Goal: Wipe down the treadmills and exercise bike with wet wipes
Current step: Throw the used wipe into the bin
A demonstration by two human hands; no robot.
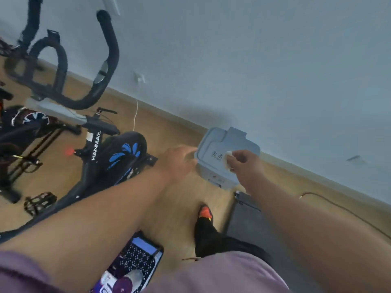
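Note:
A pale blue-grey lidded bin [213, 144] with printed characters on its lid stands on the wooden floor by the wall. My left hand [179, 160] touches the bin's left edge at the lid; the blur hides its grip. My right hand [245, 166] pinches a crumpled white wipe [228, 158] over the lid. A black exercise bike [99, 144] with blue flower marks and curved handlebars stands at the left. The dark end of a treadmill [247, 218] lies on the floor below the bin.
A purple and white wipes pack [131, 267] sits low in the view near my body. My foot in a black sock and orange shoe [205, 214] stands by the treadmill. A cable [342, 210] runs along the floor at right. The grey wall [254, 60] is close.

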